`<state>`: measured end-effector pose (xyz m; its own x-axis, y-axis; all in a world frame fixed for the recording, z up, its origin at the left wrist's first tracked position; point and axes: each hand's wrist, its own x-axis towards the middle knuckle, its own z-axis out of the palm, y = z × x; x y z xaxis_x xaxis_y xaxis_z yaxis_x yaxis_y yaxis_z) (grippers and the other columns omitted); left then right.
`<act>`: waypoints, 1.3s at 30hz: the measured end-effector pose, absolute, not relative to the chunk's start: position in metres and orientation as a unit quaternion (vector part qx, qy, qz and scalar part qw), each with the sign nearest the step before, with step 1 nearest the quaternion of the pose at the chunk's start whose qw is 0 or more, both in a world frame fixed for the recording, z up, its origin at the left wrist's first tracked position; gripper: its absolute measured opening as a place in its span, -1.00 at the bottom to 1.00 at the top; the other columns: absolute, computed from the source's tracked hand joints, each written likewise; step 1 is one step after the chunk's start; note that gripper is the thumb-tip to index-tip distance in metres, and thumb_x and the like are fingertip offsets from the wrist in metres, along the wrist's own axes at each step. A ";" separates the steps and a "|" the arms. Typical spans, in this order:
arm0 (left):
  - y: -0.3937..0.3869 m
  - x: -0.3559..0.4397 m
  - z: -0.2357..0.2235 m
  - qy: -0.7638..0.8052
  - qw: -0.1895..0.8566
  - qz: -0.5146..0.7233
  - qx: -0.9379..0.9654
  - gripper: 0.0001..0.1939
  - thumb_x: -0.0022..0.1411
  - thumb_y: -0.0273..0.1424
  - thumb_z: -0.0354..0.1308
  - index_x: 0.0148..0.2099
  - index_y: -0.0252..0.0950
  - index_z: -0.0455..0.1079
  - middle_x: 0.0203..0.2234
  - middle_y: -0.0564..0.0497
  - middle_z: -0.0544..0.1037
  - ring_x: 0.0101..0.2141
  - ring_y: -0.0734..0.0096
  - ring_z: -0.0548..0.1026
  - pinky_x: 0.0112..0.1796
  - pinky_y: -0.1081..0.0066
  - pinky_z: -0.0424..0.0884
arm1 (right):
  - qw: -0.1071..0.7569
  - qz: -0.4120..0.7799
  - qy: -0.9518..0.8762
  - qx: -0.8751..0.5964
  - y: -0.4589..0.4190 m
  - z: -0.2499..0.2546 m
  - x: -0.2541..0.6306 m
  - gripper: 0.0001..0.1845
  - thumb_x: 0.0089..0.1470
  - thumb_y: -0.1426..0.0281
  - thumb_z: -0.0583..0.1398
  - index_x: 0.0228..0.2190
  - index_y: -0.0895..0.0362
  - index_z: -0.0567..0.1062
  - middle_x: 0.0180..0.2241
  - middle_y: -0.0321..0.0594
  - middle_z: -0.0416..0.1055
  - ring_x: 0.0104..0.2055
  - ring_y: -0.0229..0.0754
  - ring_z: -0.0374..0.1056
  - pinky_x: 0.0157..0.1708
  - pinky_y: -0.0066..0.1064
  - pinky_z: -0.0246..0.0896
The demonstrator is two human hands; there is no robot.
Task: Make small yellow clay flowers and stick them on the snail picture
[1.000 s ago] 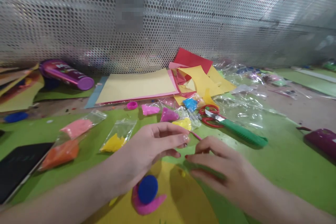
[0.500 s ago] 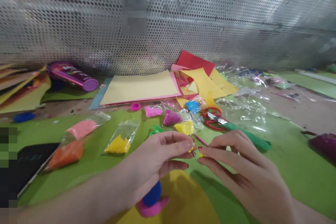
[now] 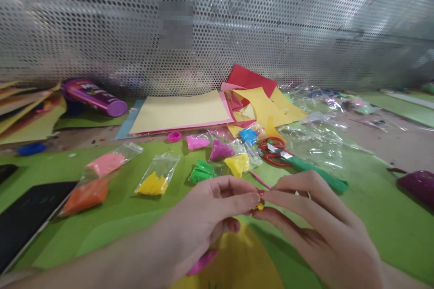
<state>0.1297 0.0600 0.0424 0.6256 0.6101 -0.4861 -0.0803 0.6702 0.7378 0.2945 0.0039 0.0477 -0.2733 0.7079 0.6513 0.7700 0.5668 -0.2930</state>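
My left hand (image 3: 210,216) and my right hand (image 3: 312,221) meet fingertip to fingertip above the green mat. Together they pinch a tiny yellow clay piece (image 3: 259,206). Below my left hand a pink clay shape (image 3: 201,263) lies on a yellow paper sheet (image 3: 237,262). Just beyond my fingers are bags of clay: green (image 3: 201,172), yellow (image 3: 239,164), magenta (image 3: 220,150) and another yellow bag (image 3: 153,184). A thin pink stick (image 3: 259,179) lies behind my fingertips.
Red-handled scissors (image 3: 274,151) and a green tool (image 3: 315,174) lie right of centre. Pink (image 3: 105,164) and orange (image 3: 84,196) clay bags, a dark tablet (image 3: 27,216), a purple tube (image 3: 95,97), stacked coloured paper (image 3: 183,110) and a perforated metal wall (image 3: 237,22) surround the mat (image 3: 373,216).
My hands rose and came together, fingertips closing on the small yellow clay piece. The blue clay ball on the pink shape is now hidden under my left hand.
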 end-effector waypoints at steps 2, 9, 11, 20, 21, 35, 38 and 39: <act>0.061 0.129 0.045 0.366 0.811 0.221 0.399 -0.82 -0.03 -0.33 0.30 -0.35 -0.26 0.41 -0.49 0.13 0.42 -0.50 0.61 0.30 -0.46 0.57 0.18 | 0.386 -0.036 -0.797 -0.464 0.005 0.047 0.295 -0.80 0.06 0.51 0.18 -0.23 0.07 0.41 -0.35 -0.23 0.31 -0.37 -0.25 0.30 -0.41 -0.45 0.29; 0.063 0.129 0.043 0.355 0.759 0.241 0.490 -0.78 0.04 -0.27 0.24 -0.27 -0.28 0.42 -0.47 0.06 0.45 -0.45 0.51 0.36 -0.46 0.53 0.22 | 0.382 -0.022 -0.808 -0.447 0.009 0.047 0.299 -0.88 0.05 0.50 0.19 -0.30 0.12 0.44 -0.38 -0.23 0.31 -0.39 -0.27 0.30 -0.44 -0.46 0.32; 0.063 0.128 0.043 0.356 0.764 0.242 0.481 -0.76 0.07 -0.24 0.21 -0.28 -0.29 0.42 -0.45 0.04 0.46 -0.43 0.50 0.38 -0.46 0.53 0.22 | 0.387 -0.021 -0.804 -0.452 0.008 0.048 0.299 -0.89 0.05 0.51 0.18 -0.32 0.11 0.43 -0.39 -0.24 0.31 -0.39 -0.27 0.31 -0.43 -0.45 0.32; 0.061 0.129 0.044 0.377 0.757 0.243 0.475 -0.81 -0.01 -0.28 0.28 -0.37 -0.27 0.42 -0.53 0.10 0.41 -0.50 0.56 0.31 -0.49 0.55 0.21 | 0.395 -0.007 -0.797 -0.457 0.007 0.050 0.300 -0.87 0.03 0.54 0.20 -0.33 0.12 0.44 -0.38 -0.22 0.30 -0.38 -0.26 0.31 -0.41 -0.45 0.31; 0.060 0.129 0.043 0.384 0.754 0.243 0.475 -0.81 -0.01 -0.28 0.28 -0.36 -0.26 0.42 -0.53 0.11 0.41 -0.50 0.56 0.30 -0.48 0.55 0.21 | 0.396 -0.007 -0.796 -0.458 0.007 0.050 0.299 -0.88 0.03 0.54 0.20 -0.33 0.13 0.44 -0.38 -0.22 0.30 -0.38 -0.26 0.31 -0.41 -0.45 0.31; 0.062 0.130 0.045 0.403 0.732 0.253 0.487 -0.89 -0.03 -0.37 0.28 -0.40 -0.26 0.45 -0.56 0.14 0.48 -0.52 0.59 0.33 -0.49 0.58 0.21 | 0.393 -0.011 -0.806 -0.442 0.008 0.047 0.300 -0.83 0.05 0.53 0.19 -0.26 0.14 0.46 -0.35 -0.21 0.33 -0.33 -0.28 0.32 -0.40 -0.50 0.32; 0.061 0.130 0.046 0.413 0.731 0.236 0.489 -0.89 -0.02 -0.35 0.27 -0.39 -0.24 0.45 -0.57 0.16 0.46 -0.53 0.59 0.32 -0.48 0.58 0.22 | 0.396 -0.007 -0.807 -0.438 0.008 0.047 0.299 -0.81 0.06 0.52 0.19 -0.24 0.12 0.46 -0.36 -0.21 0.35 -0.34 -0.27 0.33 -0.42 -0.49 0.33; 0.061 0.130 0.047 0.420 0.731 0.230 0.486 -0.90 -0.01 -0.36 0.27 -0.40 -0.23 0.44 -0.60 0.18 0.45 -0.54 0.60 0.31 -0.49 0.58 0.23 | 0.398 -0.004 -0.806 -0.439 0.008 0.046 0.299 -0.82 0.06 0.51 0.19 -0.24 0.11 0.45 -0.36 -0.21 0.35 -0.35 -0.27 0.33 -0.43 -0.49 0.34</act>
<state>0.1304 0.0610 0.0468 0.5419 0.7443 -0.3903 0.0714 0.4219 0.9038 0.2987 0.0084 0.0465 -0.2987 0.7036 0.6447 0.7102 0.6152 -0.3424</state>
